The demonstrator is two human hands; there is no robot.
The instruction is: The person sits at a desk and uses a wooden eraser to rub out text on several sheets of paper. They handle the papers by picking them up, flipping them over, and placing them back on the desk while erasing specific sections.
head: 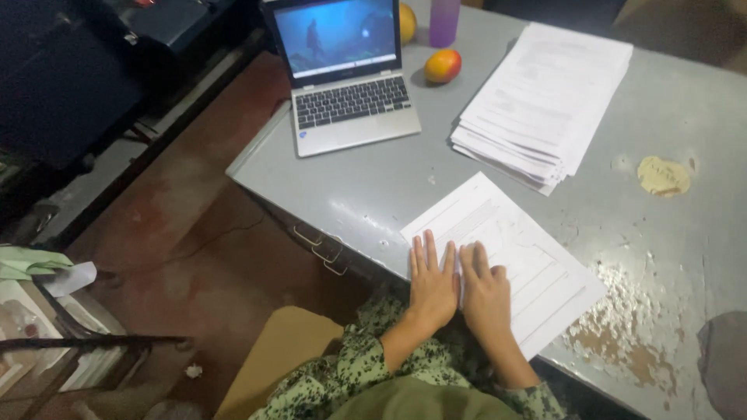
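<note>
- Over on the far left, off the desk, there's a green cloth (27,261) and a scrap of white paper (71,278) sitting on some cluttered stuff, with a dark rod (93,341) running across just below them. Reddish floor (194,233) fills the gap between that and the desk.
- Next up is the grey metal desk (373,194), pretty beat up, with metal drawer handles (320,247) on its near edge.
- An open silver laptop (348,74) sits at the back left of the desk, screen lit with a bluish picture.
- Just behind and right of the laptop: a yellow fruit (407,22) half hidden by the screen, a purple bottle (444,21), and a red-and-yellow mango (443,66) out in front of the bottle.
- Near edge, middle: the left hand (433,281) is laid flat, palm down, fingers stretched out and spread a little, gripping nothing. It's pressing on the lower left corner of a printed sheet (529,264).
- The right hand (485,292) is right beside it, nearly touching, also flat on the same sheet, fingers a bit curled at the tips, nothing held.
- That sheet lies at an angle along the near edge of the desk, and it looks like more than one page stacked, can't tell how many.
- Sleeves are a green speckled fabric (350,369).
- Further back and right, a thick stack of printed papers (545,101), well apart from the sheet under the hands.
- Far right: a yellowish patch (663,176) on the desk, and a big area of chipped paint (622,327) near the front edge.
</note>
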